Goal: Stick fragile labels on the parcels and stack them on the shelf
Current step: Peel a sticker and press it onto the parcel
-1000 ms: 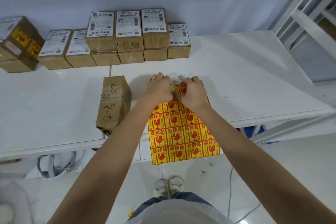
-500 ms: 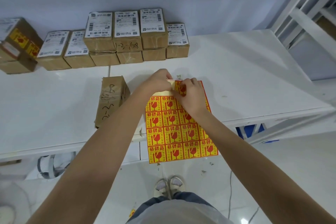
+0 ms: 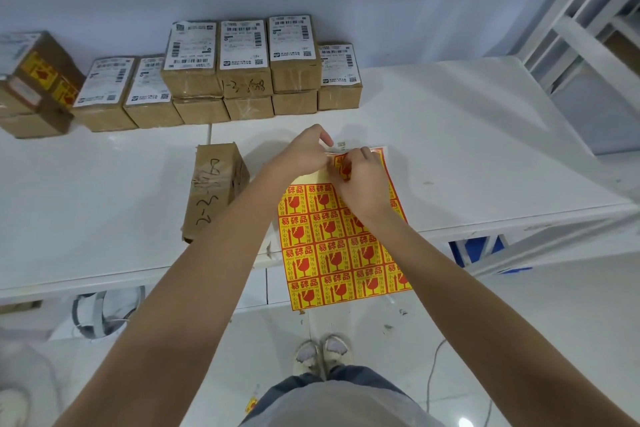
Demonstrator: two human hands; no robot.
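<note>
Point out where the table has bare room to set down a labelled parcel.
Bare table right of the sticker sheet, and left of the lone parcel. Crowded along the wall, where the parcel row stands.

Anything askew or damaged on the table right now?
Yes. The lone parcel near the left hand lies tilted, its wrapping crumpled and torn at the near corner. The label sheet hangs over the table edge, pinned only by the right hand.
</note>
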